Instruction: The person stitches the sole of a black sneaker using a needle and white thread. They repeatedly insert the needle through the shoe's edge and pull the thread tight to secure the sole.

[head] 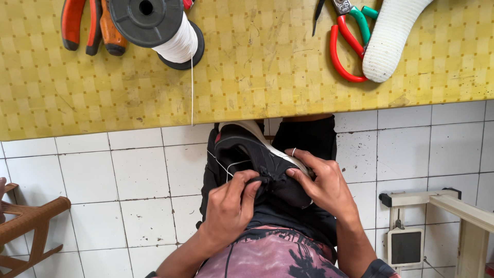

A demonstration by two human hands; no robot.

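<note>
Head view, and we are looking straight down at a black shoe (257,162) sitting in our lap, just below the edge of the yellow table (257,77). The shoe is showing a white sole edge along its far side, a touch of red near the opening, and a dark mesh upper bunching where our fingers are meeting. A thin white thread (192,87) is hanging down from the spool (164,31) on the table, and we are seeing a strand of white thread crossing the shoe's opening.

Our left hand (229,208) is curling in from below, fingers bent and pinching narrowly at the shoe's upper. Our right hand (324,183) is wrapping over the shoe's right side, fingers closed on it, index finger pressing toward the left thumb. A pale ring is showing on one right finger. Both wrists are angling inward.

Up on the table, orange-handled pliers (90,25) are lying left of the spool, and red and green handled cutters (350,38) are lying beside a white shoe sole (388,38).

We are not making out whether a needle is pinched between the fingertips; that spot is too dark. The shoe's toe is hidden under the table edge, and the tools are cut off at the top.
</note>
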